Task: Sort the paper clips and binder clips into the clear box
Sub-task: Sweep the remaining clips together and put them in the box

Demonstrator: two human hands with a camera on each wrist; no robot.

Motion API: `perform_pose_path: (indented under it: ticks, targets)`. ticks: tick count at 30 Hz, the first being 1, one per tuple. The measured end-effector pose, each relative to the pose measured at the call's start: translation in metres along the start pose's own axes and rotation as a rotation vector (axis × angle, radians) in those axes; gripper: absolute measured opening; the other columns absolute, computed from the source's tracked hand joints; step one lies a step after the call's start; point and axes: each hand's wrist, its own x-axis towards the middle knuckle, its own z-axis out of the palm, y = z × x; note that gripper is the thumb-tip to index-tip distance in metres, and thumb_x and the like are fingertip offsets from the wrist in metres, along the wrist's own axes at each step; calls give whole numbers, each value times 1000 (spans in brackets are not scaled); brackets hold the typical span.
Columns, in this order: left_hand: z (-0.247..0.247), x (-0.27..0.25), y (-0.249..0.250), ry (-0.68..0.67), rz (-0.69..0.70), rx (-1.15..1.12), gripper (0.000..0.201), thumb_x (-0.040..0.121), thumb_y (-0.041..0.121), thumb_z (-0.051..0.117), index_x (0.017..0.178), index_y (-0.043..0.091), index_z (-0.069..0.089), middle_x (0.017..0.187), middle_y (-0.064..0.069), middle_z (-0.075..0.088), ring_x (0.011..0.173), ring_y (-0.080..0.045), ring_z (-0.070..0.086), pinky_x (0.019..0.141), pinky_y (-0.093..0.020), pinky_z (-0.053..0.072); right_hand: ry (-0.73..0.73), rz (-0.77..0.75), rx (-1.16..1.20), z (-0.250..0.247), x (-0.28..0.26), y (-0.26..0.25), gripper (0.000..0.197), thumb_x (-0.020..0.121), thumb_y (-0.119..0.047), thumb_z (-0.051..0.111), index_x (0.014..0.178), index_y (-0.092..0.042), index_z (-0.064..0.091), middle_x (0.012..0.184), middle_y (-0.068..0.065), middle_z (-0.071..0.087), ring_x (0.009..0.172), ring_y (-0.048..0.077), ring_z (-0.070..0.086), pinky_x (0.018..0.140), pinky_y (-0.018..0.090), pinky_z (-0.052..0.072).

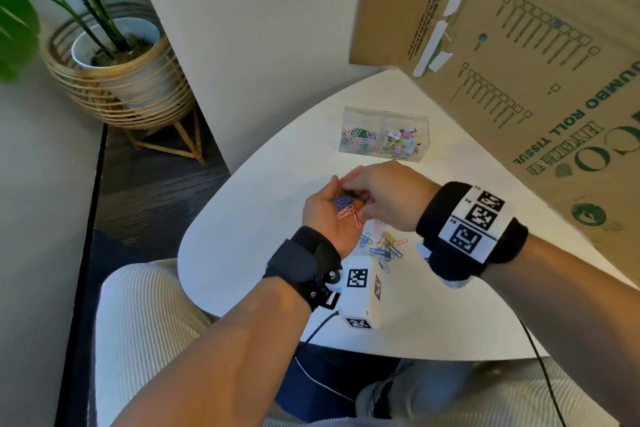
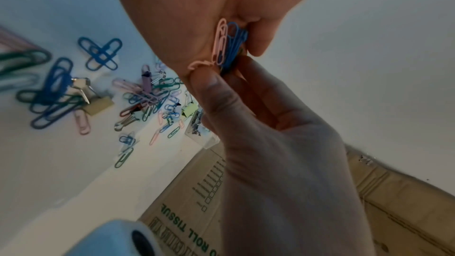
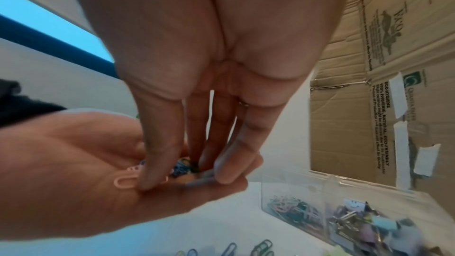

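Observation:
My left hand [image 1: 329,208] is held palm up above the white table [image 1: 256,218], cupping several blue and pink paper clips [image 1: 344,210] [image 2: 227,46]. My right hand [image 1: 358,204] reaches down into that palm from the right. Its thumb [image 3: 152,163] and fingers [image 3: 229,166] close together on the clips [image 3: 182,166]. A pink clip [image 3: 124,181] lies under the thumb. The clear box [image 1: 384,114] stands further back; paper clips fill its left compartment, binder clips its right. Loose clips [image 1: 384,248] [image 2: 147,94], with a yellow binder clip [image 1: 389,238], lie under my wrists.
A large cardboard box [image 1: 519,62] leans over the table's right and back side, close behind the clear box. A potted plant in a rattan stand [image 1: 117,55] is on the floor at the left. A ribbed cushion [image 1: 145,322] sits below the table's near edge.

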Motion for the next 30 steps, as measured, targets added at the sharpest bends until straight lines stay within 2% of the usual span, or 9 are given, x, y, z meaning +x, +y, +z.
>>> perform_pose_path:
  ticks: [4, 7, 9, 12, 17, 21, 25, 28, 30]
  targets:
    - [0, -6, -7, 15, -17, 27, 45, 101, 35, 33, 122, 2, 55, 116, -20, 58, 111, -31, 55, 111, -39, 33, 50, -15, -27, 9, -2, -5, 16, 87, -20, 63, 102, -19, 70, 100, 6, 62, 91, 26, 59, 80, 39, 49]
    - [1, -11, -7, 25, -17, -2, 41, 100, 35, 37, 109, 3, 60, 99, -16, 65, 102, -30, 59, 102, -39, 41, 69, -1, -33, 20, 0, -11, 23, 88, -9, 55, 103, -17, 71, 102, 9, 61, 92, 27, 59, 80, 38, 49]
    - [0, -10, -5, 29, -19, -18, 44, 100, 36, 36, 104, 2, 63, 108, -17, 67, 105, -32, 59, 95, -42, 43, 90, -4, -22, 24, 1, -13, 27, 88, -9, 53, 102, -19, 72, 101, 10, 66, 89, 28, 61, 78, 39, 50]
    - [-2, -7, -3, 11, -22, -29, 48, 101, 36, 32, 110, 1, 63, 119, -20, 63, 112, -35, 57, 98, -44, 42, 121, 2, 5, 23, 2, -12, 22, 91, -17, 56, 102, -23, 74, 98, 8, 70, 87, 26, 63, 79, 38, 51]
    - [-2, -3, 0, -8, -14, -68, 45, 101, 34, 32, 108, -1, 61, 94, -19, 69, 84, -30, 67, 77, -38, 54, 230, 100, 480, 14, 0, 0, 14, 85, -19, 71, 96, -22, 78, 89, -1, 75, 78, 16, 68, 81, 35, 56]
    - [-5, 1, 5, -5, 17, -75, 40, 101, 26, 37, 113, -5, 60, 108, -23, 67, 98, -35, 66, 83, -44, 56, 383, 212, 747, -3, 4, 11, 15, 82, -12, 75, 97, -13, 76, 79, -1, 73, 68, 10, 67, 75, 25, 59]
    - [-7, 1, 5, -23, 0, -45, 41, 102, 24, 34, 117, -7, 57, 111, -24, 67, 97, -36, 68, 89, -46, 53, 584, 334, 792, -27, 32, 30, 10, 82, -16, 77, 92, -19, 77, 74, 2, 72, 59, 11, 60, 63, 29, 58]
    - [-7, 1, 4, -21, -4, -3, 42, 102, 24, 34, 118, -6, 57, 111, -22, 67, 101, -35, 66, 90, -42, 53, 660, 390, 704, -41, 62, 49, 14, 82, -19, 77, 95, -20, 77, 81, -6, 72, 70, 10, 63, 76, 29, 57]
    - [-6, 1, 5, -25, -4, -4, 42, 102, 25, 33, 117, -6, 57, 112, -22, 67, 101, -34, 66, 90, -42, 53, 587, 415, 554, -44, 77, 60, 28, 82, -25, 77, 109, -20, 73, 102, -3, 73, 92, 15, 66, 93, 31, 53]
